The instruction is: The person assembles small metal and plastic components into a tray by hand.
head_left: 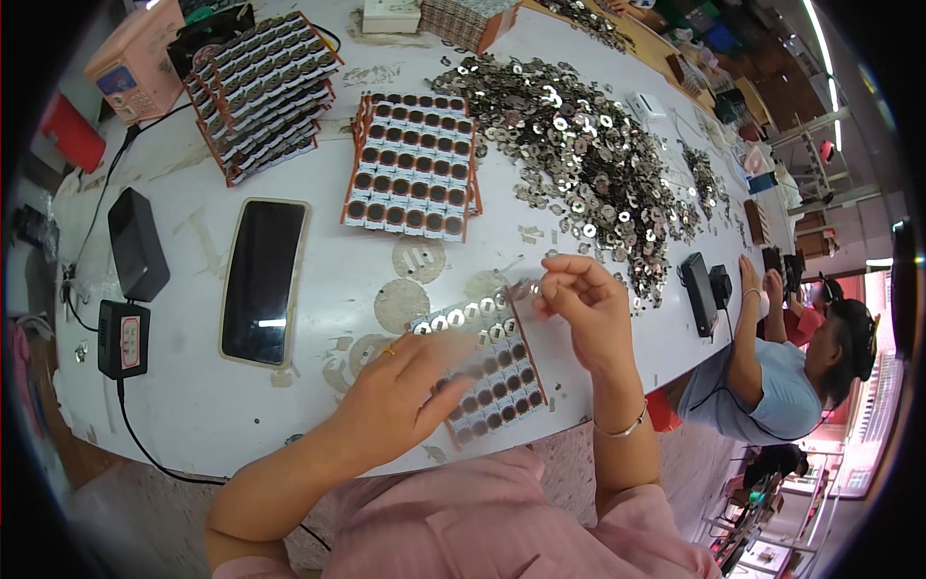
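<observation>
A flat panel [497, 381] with rows of dark round discs lies at the table's near edge, in front of me. Shiny metal rings [470, 311] sit over the discs in its far rows. My left hand [400, 391] is above the panel's left side, thumb apart; its fingertips are smeared by motion, so whether they hold anything is hidden. Beside the panel's far right corner, my right hand [588, 314] is closed in a pinch, with small shiny metal pieces [526, 289] at its fingertips. They are blurred, and I cannot tell how many there are.
A wide heap of metal rings [579, 145] spreads across the far right. Stacked panels [410, 164] lie beyond mine, with another stack [256, 92] farther left. A phone [265, 280], black adapters [122, 338] and cables are on the left. A person [786, 376] sits at the right.
</observation>
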`<state>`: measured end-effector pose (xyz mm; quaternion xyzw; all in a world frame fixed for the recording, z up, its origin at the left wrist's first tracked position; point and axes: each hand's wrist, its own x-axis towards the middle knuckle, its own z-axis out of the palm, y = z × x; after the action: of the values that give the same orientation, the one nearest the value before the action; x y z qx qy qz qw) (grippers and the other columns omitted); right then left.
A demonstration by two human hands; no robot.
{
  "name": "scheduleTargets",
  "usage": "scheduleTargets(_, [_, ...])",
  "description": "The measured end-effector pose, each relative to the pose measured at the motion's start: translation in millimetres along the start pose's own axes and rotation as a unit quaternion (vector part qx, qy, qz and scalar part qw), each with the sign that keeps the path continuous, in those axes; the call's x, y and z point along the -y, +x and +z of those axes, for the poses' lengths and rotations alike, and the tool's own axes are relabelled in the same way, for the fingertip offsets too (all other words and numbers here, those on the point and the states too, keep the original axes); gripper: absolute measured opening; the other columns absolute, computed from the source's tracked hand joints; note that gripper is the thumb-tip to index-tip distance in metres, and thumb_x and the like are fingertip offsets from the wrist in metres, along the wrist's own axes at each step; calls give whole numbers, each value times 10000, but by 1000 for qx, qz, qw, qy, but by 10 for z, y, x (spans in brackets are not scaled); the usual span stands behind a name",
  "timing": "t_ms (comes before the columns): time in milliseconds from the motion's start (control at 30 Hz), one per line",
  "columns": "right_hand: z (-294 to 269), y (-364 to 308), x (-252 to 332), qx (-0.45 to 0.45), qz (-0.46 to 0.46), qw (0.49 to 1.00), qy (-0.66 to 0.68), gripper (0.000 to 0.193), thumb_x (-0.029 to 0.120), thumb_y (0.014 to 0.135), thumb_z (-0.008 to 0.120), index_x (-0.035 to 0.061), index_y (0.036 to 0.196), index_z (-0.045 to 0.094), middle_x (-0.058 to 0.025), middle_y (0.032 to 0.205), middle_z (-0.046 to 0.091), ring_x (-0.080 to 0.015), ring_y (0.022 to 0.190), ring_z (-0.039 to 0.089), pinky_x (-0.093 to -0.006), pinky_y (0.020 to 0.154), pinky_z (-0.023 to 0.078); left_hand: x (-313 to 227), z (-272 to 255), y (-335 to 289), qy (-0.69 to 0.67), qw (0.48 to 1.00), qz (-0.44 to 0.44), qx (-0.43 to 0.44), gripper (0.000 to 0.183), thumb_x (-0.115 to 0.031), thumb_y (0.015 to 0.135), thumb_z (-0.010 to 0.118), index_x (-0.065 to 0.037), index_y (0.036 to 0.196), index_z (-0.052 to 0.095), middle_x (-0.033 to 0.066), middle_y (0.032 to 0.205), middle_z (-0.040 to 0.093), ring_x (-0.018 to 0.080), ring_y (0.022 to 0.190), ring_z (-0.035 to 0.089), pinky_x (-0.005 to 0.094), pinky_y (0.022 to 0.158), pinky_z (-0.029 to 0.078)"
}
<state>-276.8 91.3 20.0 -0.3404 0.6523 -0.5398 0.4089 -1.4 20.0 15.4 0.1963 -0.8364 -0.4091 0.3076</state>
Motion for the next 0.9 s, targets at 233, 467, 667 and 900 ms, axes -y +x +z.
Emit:
scheduleTargets(233, [527,-294,64,131,100,975,151,339,-56,935,700,-29,1272,663,-121,1078,764,-176,873,764,-298,775,637,13,-32,63,-352,903,-245,-7,291,-12,1020,685,6,1307,641,118,1201,718,146,1083,713,302,909,585])
scheduleTargets(467, [644,-420,67,162,-101,975,-110,307,-23,944,722,-14,1248,680,-80,980,751,-134,783,729,-273,721,623,88,-31,-3,-294,925,-238,18,159,-33,1010,708,-19,1167,689,92,1175,724,141,1006,720,305,876,591])
scheduleTargets(667, [559,-480,161,115,191,956,191,121,-69,949,696,-47,1067,677,-87,800,719,-112,534,664,-228,365,489,124,-152,31,117,993,-19,6,336,-117,869,816,-64,1185,718,92,1258,690,291,1120,659,426,952,520])
scheduleTargets(900, [676,-617,116,165,112,970,-139,148,0,946,725,25,1092,727,-51,993,769,-70,709,688,-246,602,535,195,-177,-43,188,978,-5,90,290,-119,885,774,-87,1171,742,73,1353,653,271,1241,608,417,1047,438])
